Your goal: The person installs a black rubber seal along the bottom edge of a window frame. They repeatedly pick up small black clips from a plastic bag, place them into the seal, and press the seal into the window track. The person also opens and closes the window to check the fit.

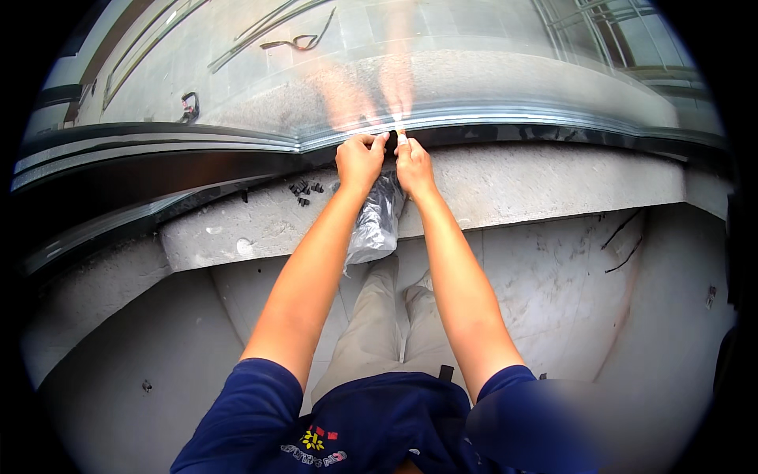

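Beyond the concrete ledge [545, 182] stands the glass pane [489, 71], the largest item: flat, smooth, judged heavy and brittle, with a face too slick for a sure bare-handed hold.

Dark frame [513, 136] runs along the foot of the pane. Looks rigid and fixed. Best purchase judged to be its near lip, by fingertips, where both hands meet it; the edge may be hard on skin.

Ledge itself: pale, hard, apparently rough; a steady rest for small parts, but liable to snag thin film.

Plastic bag [374, 231] lies on the ledge between the forearms [454, 261], its lower end reaching the front edge or past it. Film crumpled, thin, soft. Contents not readable, so weight uncertain. Best lifted by gathered film with a palm beneath; a knock could tip it off.

Left hand [359, 163]: fingers curled in, thumb and forefinger close together at the frame. Right hand [414, 167]: just beside it, fingers folded, thumb pointing toward the frame. Cannot tell whether either hand pinches anything.

Small black pieces [302, 189]: loose cluster on the ledge, left of the bag, near the left hand. Judged light, stiff, easily scattered; pinch singly by the sides.
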The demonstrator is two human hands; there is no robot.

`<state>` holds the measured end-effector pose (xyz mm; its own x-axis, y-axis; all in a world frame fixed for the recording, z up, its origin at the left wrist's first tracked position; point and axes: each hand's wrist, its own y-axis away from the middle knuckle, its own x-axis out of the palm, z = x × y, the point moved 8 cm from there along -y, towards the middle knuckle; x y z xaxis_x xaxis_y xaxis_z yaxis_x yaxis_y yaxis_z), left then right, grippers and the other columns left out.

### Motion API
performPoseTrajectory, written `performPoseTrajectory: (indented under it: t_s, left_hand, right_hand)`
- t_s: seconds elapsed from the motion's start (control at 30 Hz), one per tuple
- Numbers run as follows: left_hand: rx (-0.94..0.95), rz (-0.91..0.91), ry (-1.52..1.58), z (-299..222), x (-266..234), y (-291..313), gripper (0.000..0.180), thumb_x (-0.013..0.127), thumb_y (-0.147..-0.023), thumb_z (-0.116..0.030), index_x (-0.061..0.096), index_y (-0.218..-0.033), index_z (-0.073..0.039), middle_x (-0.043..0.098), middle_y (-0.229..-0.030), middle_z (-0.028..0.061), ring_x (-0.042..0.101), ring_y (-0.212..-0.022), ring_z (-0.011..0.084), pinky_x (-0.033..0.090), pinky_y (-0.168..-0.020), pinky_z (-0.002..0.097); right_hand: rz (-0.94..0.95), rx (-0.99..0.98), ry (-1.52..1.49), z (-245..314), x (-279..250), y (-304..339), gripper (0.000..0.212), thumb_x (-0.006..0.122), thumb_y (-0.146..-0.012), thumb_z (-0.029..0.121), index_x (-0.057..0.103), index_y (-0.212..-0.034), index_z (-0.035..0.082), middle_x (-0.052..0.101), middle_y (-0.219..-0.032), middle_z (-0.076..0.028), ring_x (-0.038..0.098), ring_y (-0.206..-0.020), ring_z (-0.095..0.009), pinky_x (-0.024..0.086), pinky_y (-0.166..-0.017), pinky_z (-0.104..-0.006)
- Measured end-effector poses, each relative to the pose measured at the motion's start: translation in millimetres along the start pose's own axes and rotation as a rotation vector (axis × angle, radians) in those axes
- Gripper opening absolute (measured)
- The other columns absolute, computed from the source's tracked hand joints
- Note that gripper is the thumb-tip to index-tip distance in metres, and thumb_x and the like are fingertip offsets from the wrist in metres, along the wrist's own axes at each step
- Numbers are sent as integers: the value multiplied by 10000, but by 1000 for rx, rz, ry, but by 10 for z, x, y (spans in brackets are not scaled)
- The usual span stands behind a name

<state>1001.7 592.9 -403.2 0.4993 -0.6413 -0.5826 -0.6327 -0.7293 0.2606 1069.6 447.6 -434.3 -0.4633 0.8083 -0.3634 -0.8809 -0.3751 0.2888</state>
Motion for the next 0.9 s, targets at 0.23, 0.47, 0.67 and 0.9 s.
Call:
performPoseTrajectory:
  t_s: [0.23, 0.47, 0.67, 0.9]
  left_hand:
    - [-60, -47, 64, 69, 35, 13, 313, 736, -848, -333, 765, -773, -30, 722, -673, 90, 710, -641, 216, 539, -663, 337]
    - [-233, -51, 16, 155, 83, -19, 289, 754, -824, -318, 767, -757, -37, 730, -692, 92, 712, -647, 204, 546, -680, 336]
    - [-412, 94, 276, 214, 164, -60, 209, 772, -824, -197, 744, -797, 8, 739, -741, 88, 704, -636, 153, 557, -641, 275]
    - [-598, 255, 498, 187, 160, 109, 266, 791, -847, -244, 718, -915, 3, 745, -872, 110, 716, -758, 192, 560, -665, 298]
  right_hand:
    - [0, 33, 20, 86, -2, 28, 465, 376, -1034, 366, 597, -908, -23, 655, -884, -288, 612, -884, -496, 467, -757, -536]
    - [-38, 114, 89, 76, 17, 11, 455, 384, -1016, 350, 601, -848, -13, 644, -805, -242, 623, -813, -435, 468, -734, -495]
    - [-64, 134, 85, -30, 69, -62, 433, 408, -1005, 333, 614, -834, -7, 651, -770, -211, 638, -774, -380, 477, -710, -464]
    - [-34, 127, -326, -366, -105, 77, 436, 448, -1025, 393, 615, -858, 27, 605, -668, -92, 606, -684, -188, 461, -629, -343]
